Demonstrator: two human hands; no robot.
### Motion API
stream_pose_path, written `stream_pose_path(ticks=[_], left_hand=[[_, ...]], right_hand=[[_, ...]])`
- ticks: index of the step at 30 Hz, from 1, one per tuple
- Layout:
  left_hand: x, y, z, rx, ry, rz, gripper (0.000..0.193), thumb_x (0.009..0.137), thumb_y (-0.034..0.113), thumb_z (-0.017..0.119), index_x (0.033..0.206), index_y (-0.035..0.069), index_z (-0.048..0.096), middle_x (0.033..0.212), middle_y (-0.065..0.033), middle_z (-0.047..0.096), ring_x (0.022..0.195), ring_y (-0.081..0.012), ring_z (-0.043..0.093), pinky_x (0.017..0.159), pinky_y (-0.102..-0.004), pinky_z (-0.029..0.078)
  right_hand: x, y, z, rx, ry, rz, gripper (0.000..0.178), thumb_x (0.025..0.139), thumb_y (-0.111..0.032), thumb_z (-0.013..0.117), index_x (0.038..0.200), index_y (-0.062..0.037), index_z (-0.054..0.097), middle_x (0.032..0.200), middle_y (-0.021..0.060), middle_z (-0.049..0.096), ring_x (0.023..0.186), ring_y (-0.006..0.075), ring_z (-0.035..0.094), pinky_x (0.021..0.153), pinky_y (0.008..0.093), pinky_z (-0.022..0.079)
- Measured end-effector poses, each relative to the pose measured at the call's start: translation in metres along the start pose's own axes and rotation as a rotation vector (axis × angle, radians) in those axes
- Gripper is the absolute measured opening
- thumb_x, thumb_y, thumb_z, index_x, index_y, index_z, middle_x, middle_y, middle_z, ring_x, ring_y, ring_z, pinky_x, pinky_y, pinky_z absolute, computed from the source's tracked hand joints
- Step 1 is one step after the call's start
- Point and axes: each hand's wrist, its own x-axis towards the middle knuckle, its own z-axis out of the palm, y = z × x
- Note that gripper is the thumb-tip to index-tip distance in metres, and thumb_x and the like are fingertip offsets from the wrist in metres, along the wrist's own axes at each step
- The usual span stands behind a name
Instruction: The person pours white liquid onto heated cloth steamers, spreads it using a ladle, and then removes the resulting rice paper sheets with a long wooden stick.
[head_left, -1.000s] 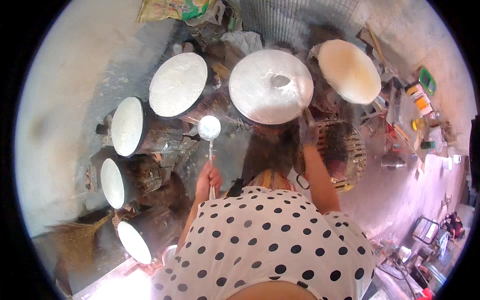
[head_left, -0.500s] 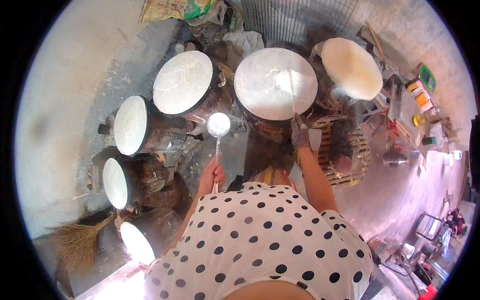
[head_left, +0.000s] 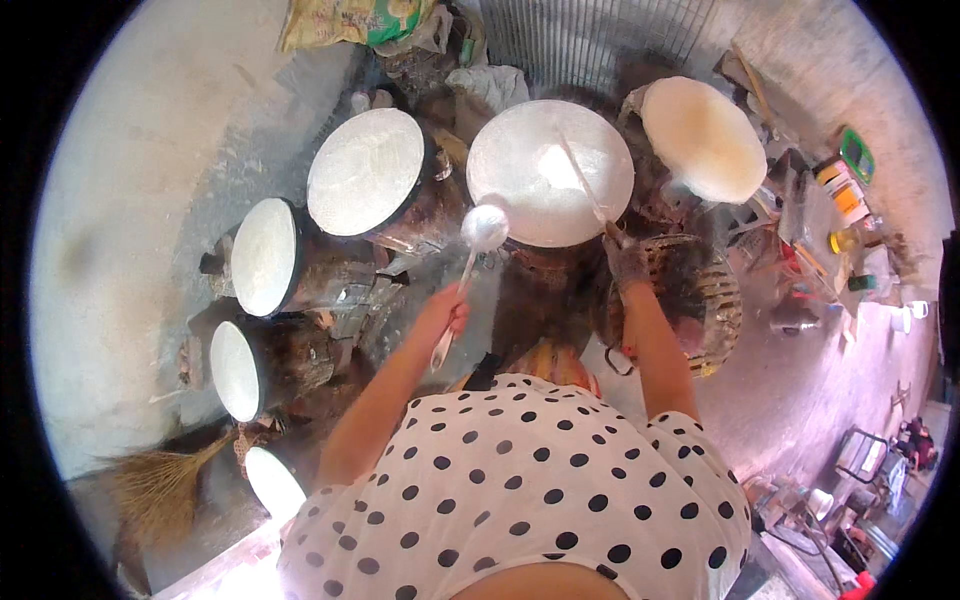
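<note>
My left hand (head_left: 441, 313) is closed round the handle of a metal ladle (head_left: 485, 229). The ladle's pale, shiny bowl overlaps the near left rim of the middle round griddle (head_left: 520, 205). What the bowl holds, if anything, I cannot tell. A white, batter-like layer covers the griddle, with a bright spot at its middle. On the griddle's near right side, my right hand (head_left: 628, 264), in a dark glove, grips a thin stick (head_left: 583, 182). The stick slants over the white surface towards its far middle. Whether it touches the layer is unclear.
More white-topped round griddles (head_left: 366, 172) curve down the left. A round sheet, browned in places, tops the griddle (head_left: 704, 140) at right. A slatted basket (head_left: 722, 300) stands by my right forearm. A straw broom (head_left: 160, 480) lies lower left. Bottles and boxes (head_left: 845, 195) stand far right.
The ladle in my left hand has moved right, up to the griddle's rim. My right hand has shifted right and a little nearer, and the stick slants more to the left.
</note>
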Motion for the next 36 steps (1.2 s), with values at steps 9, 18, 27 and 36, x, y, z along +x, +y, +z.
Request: stream_pose_path(ticks=[9,18,27,36], left_hand=[[0.098,0.041,0.060,0.188,0.170,0.229,0.023,0.091,0.015,0.046,0.111,0.007,0.054,0.060,0.0010,0.046,0.045,-0.0091,0.044,0.040,-0.0245,0.035],[0.064,0.050,0.059,-0.889,-0.326,-0.019,0.030,0.097,0.014,0.042,0.125,0.008,0.048,0.059,0.0052,0.039,0.041,-0.0064,0.034,0.038,-0.0226,0.028],[-0.042,0.055,0.025,-0.424,-0.149,0.066,0.034,0.099,0.017,0.040,0.132,0.012,0.045,0.063,0.0049,0.036,0.043,-0.0050,0.033,0.040,-0.0196,0.027],[-0.183,-0.035,-0.069,-0.622,0.058,-0.018,0.034,0.101,0.022,0.039,0.134,0.014,0.041,0.057,0.0068,0.032,0.038,-0.0030,0.029,0.033,-0.0206,0.026]], right_hand=[[-0.076,-0.061,-0.032,-0.186,0.050,0.114,0.041,0.093,-0.028,0.051,0.130,-0.0109,0.053,0.123,0.0175,0.058,0.102,0.0318,0.061,0.087,0.0354,0.049],[-0.072,-0.142,-0.013,0.724,-0.125,0.274,0.040,0.091,-0.022,0.060,0.128,-0.0074,0.057,0.093,0.0045,0.067,0.088,0.0063,0.058,0.074,0.0238,0.046],[-0.034,-0.085,0.028,0.106,0.022,0.035,0.038,0.093,-0.036,0.054,0.117,-0.0076,0.062,0.101,0.0145,0.067,0.090,0.0270,0.063,0.082,0.0358,0.050],[-0.141,-0.164,0.047,-0.328,0.010,0.124,0.048,0.089,-0.036,0.057,0.124,-0.0032,0.053,0.103,0.0201,0.064,0.092,0.0329,0.062,0.080,0.0397,0.049]])
